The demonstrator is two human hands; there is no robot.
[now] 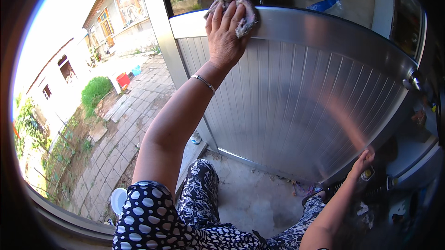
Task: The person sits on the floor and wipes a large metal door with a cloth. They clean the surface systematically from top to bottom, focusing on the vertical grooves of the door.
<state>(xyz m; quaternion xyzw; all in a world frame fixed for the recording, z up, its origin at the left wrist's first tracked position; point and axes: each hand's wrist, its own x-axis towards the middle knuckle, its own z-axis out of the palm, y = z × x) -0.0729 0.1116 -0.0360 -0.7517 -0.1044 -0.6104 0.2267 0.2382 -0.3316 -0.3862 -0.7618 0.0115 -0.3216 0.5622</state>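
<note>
A grey-pink cleaning rag lies bunched under my left hand. That hand presses it with its fingers against the smooth upper rail of a silvery metal door, near the rail's left end. Below the rail the door has a ribbed lower panel, which shows a faint reflection of an arm. Low on the right, my right hand is closed around the door's outer edge; its fingertips are partly hidden. Glass fills the door above the rail.
A door handle juts out at the right. A white bucket stands left of my knees, and a small container sits by the door frame. Outside lie a paved yard and a red bucket. Dark clutter crowds the lower right.
</note>
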